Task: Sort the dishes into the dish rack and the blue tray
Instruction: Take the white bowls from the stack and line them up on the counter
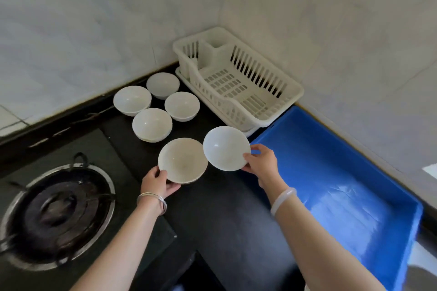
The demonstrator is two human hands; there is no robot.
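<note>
Left hand [158,184]: fingers pinch rim of cream bowl [182,160], low over worktop [227,208]. Right hand [261,163]: fingers pinch white bowl [225,147], tilted, beside blue tray [343,172].

- Right of our hands [260,160] the blue tray [378,208] lies open.
- Ahead, four bowls [152,124] crowd the table [224,220].
- Beyond them the dish rack [236,82] stands unfilled.

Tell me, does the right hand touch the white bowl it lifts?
Touching. The head view shows the right hand gripping the white bowl's rim, fingers on its edge.
</note>
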